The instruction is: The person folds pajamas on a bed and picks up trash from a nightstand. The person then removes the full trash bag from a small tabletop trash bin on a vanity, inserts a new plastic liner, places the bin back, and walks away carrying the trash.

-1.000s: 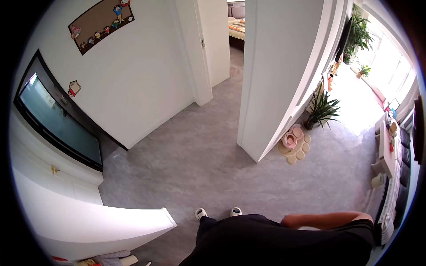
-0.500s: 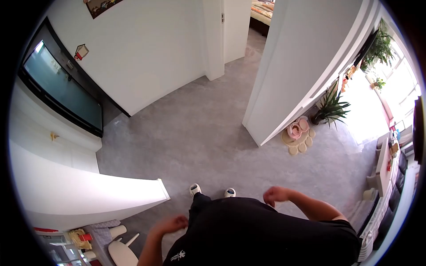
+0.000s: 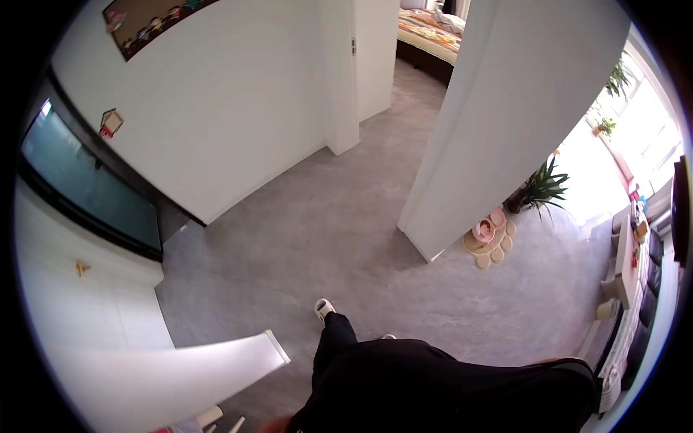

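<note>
In the head view, a blurred patch of skin [image 3: 276, 425] showed at the bottom edge, beside the black shirt [image 3: 447, 393]. Whether it was the left hand itself could not be told, nor whether that hand gripped anything. The right hand was out of view, with only a thin sliver of skin [image 3: 554, 360] along the shirt's upper edge, so its grip could not be told either. Nearest the patch, a pale rod [image 3: 237, 424] lay at the bottom edge, apart from the skin and just below a white partition [image 3: 216, 368]. One shoe [image 3: 323, 309] was set forward on the grey floor [image 3: 303, 231], and the tip of the other shoe [image 3: 388, 337] showed past the shirt. Toward the right of the picture, a pink bowl [image 3: 484, 231] sat on a paw-shaped mat [image 3: 497, 255], near a plant [image 3: 545, 189]. A bed [image 3: 429, 40] showed at the top.
</note>
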A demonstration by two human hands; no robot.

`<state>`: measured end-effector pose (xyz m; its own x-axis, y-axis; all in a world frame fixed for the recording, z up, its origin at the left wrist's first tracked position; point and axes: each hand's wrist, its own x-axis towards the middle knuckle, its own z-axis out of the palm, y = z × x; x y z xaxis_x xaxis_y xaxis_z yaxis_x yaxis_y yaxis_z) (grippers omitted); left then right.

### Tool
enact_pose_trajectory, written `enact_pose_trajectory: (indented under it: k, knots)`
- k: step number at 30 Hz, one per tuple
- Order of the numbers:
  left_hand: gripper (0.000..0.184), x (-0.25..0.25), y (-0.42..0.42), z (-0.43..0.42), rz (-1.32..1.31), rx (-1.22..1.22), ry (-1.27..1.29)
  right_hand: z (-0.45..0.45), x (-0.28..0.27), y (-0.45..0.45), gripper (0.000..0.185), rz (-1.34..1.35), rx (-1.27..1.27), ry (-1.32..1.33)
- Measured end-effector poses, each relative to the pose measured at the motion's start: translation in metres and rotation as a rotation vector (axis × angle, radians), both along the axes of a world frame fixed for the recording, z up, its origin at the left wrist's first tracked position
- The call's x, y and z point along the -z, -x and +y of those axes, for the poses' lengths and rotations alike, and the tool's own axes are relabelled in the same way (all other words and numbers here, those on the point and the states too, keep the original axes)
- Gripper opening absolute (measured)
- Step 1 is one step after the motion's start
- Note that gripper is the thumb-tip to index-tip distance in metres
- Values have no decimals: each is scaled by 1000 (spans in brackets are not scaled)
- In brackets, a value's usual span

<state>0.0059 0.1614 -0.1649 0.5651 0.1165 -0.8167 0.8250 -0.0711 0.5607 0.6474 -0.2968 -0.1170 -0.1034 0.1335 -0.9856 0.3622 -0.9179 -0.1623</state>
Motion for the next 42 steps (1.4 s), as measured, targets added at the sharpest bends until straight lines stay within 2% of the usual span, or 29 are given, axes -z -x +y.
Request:
enact_pose_trajectory:
  k: [2, 4, 8, 13, 17, 22, 25, 28, 36, 39, 42]
  knots:
    - [34, -30, -44, 42, 179, -129, 26, 18, -3, 10, 24, -70, 140, 32]
    - [33, -46, -86, 97, 209, -150, 20, 60, -5, 12, 24, -151, 279, -6]
    - [33, -73, -180, 215, 133, -134, -32, 181, -21, -2, 25, -289, 542, -180]
    - [32, -111, -347, 354, -72, -58, -120, 300, -45, -32, 25, -396, 772, -347]
    - [32, -139, -487, 428, -223, -3, -139, 333, -32, -43, 25, -395, 846, -279]
    - [32, -133, -619, 480, -251, 105, -100, 343, 13, -77, 25, -339, 855, -71]
    - [31, -117, -656, 508, -148, 157, -67, 361, 31, -134, 25, -327, 854, -15]
    - [31, -104, -680, 544, -41, 123, -66, 415, 33, -245, 25, -410, 828, -120]
    - [31, -91, -787, 636, 140, 82, -34, 617, -30, -536, 26, -622, 966, -521]
    - [30, -84, -858, 681, 156, 156, -27, 660, -33, -592, 26, -640, 1005, -551]
    - [30, -84, -954, 739, 124, 270, -47, 678, -18, -615, 26, -642, 1020, -464]
